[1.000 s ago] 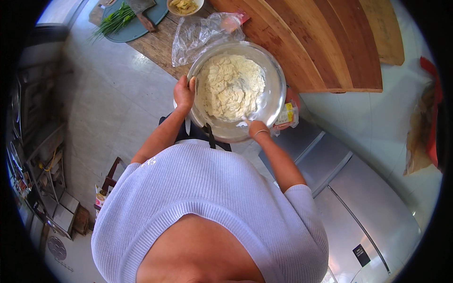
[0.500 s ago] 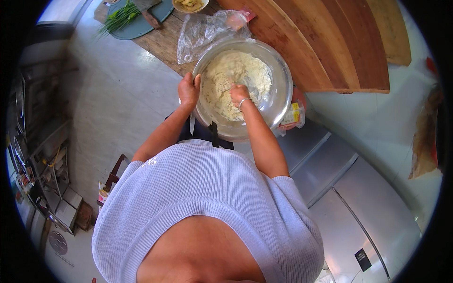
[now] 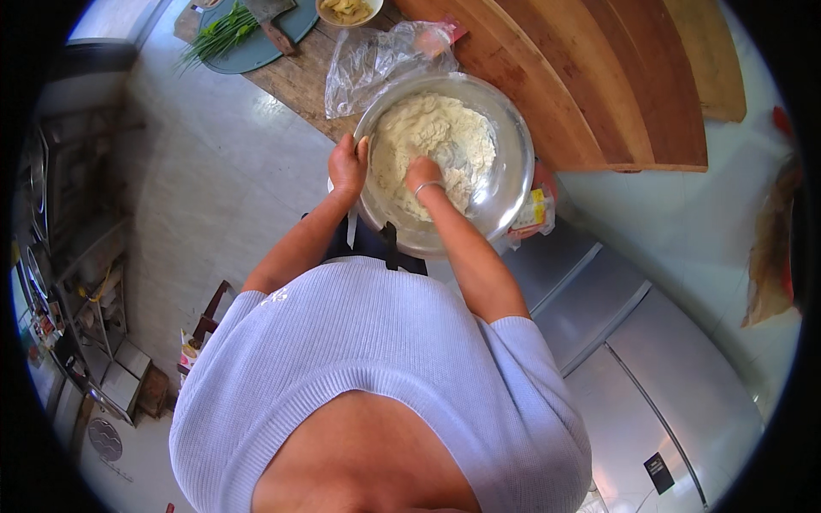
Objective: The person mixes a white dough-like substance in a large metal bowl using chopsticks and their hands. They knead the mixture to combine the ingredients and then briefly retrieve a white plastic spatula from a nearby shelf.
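A wide metal mixing bowl (image 3: pixel 510 162) holds pale, crumbly flour dough (image 3: pixel 428 126), with a bare metal patch showing near its middle. Around the bowl's left rim my left hand (image 3: pixel 348 167) is closed, thumb upward. My right hand (image 3: pixel 422 174), with a bracelet at the wrist, is down inside the bowl against the dough. Its fingers look curled, and whatever they hold is hidden beneath the hand.
Behind the bowl lies a clear plastic bag (image 3: pixel 376 64) on a wooden table (image 3: pixel 299 94). Farther left, a cleaver (image 3: pixel 272 24) and green onions (image 3: pixel 224 36) rest on a cutting board (image 3: pixel 244 60). A food bowl (image 3: pixel 349 12) stands nearby. A colourful package (image 3: pixel 537 209) sits right of the bowl.
My right hand has shifted slightly left within the bowl, and its wrist has turned. My left hand keeps its hold on the rim.
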The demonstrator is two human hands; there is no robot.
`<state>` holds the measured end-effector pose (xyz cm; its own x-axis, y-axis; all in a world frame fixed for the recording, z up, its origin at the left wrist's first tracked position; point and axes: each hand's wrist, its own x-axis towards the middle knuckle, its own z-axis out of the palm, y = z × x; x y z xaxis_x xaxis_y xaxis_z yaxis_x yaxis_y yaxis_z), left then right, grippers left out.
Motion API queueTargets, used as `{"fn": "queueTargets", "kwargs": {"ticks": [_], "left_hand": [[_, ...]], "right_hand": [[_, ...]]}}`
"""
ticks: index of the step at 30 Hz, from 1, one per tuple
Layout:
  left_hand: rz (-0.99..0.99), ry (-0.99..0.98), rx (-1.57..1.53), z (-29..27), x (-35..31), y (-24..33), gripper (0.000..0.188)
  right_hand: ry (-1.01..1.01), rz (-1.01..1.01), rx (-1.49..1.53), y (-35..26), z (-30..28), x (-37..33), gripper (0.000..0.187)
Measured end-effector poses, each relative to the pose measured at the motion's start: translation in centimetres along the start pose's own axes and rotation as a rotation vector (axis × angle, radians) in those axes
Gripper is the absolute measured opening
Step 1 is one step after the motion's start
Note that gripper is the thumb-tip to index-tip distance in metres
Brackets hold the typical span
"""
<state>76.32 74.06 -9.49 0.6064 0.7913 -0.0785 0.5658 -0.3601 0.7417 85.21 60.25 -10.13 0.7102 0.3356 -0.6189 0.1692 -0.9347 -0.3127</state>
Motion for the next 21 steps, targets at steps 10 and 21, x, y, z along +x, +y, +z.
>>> {"fn": "queueTargets", "kwargs": {"ticks": [10, 21], "left_hand": [[-0.036, -0.028, -0.020, 0.1, -0.4, -0.1, 0.031], [0.020, -0.019, 0.014, 0.2, -0.4, -0.3, 0.031]], "right_hand": [[-0.232, 0.024, -0.342, 9.5, -5.2, -7.4, 0.036], [0.058, 0.059, 0.057, 3.5, 0.1, 0.3, 0.032]]}}
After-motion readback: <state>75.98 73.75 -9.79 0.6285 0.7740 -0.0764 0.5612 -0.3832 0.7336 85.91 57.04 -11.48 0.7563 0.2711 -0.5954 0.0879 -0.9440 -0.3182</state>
